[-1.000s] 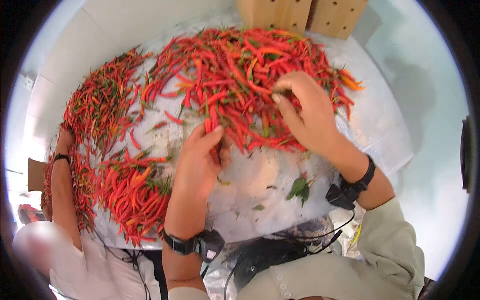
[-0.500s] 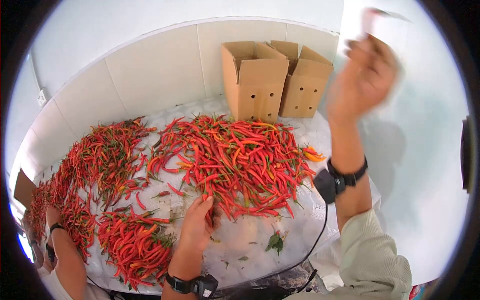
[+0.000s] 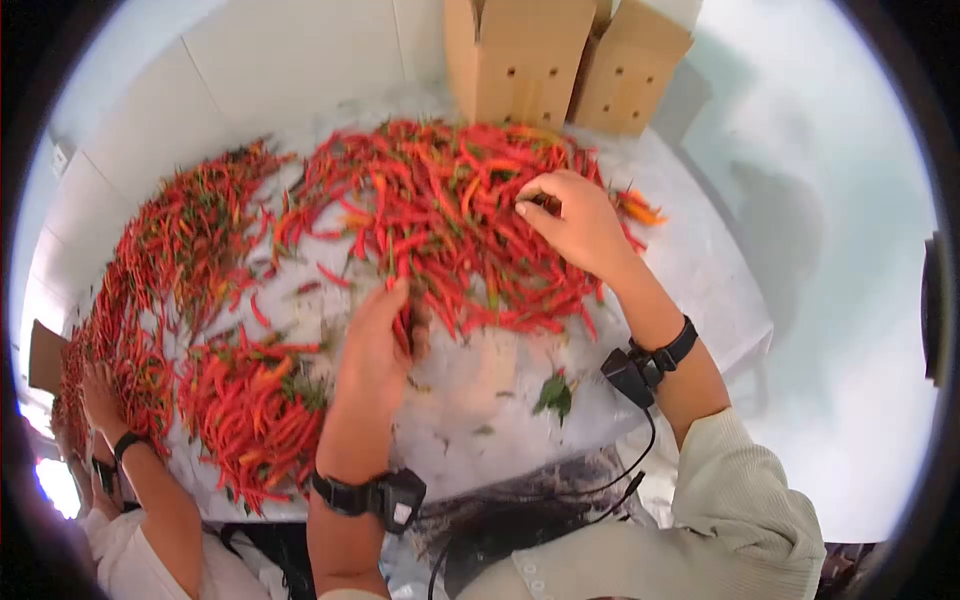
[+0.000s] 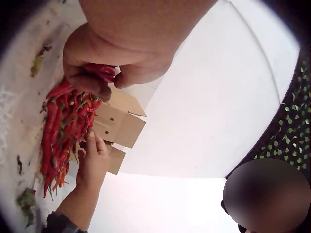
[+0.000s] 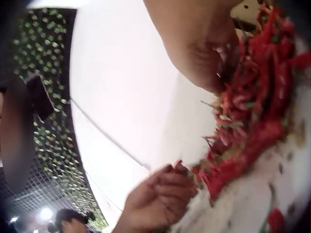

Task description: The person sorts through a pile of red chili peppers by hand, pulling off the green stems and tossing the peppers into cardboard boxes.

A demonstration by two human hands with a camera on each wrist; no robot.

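Note:
My left hand point(image 3: 372, 350) grips red chili peppers point(image 3: 403, 325) at the near edge of the large chili heap point(image 3: 440, 210). In the left wrist view, the held peppers point(image 4: 103, 72) show between the curled fingers and thumb. My right hand point(image 3: 580, 225) is over the right side of that heap, its thumb and index finger bent toward each other at the peppers. Nothing shows between those two fingertips. In the right wrist view, the right hand point(image 5: 209, 53) is beside the red peppers, its fingertips partly hidden.
A smaller chili pile point(image 3: 250, 415) lies left of my left arm, and a long chili heap point(image 3: 190, 240) runs along the far left. Another person's hand point(image 3: 100, 395) touches it. Cardboard boxes point(image 3: 530, 70) stand at the back. A green leaf point(image 3: 553, 397) lies on the sheet-covered table point(image 3: 490, 410).
My right hand was at the heap, then rose high at the right with a blurred thing, and is now back over the heap. The left hand keeps its grip. The head view tilted up, then down.

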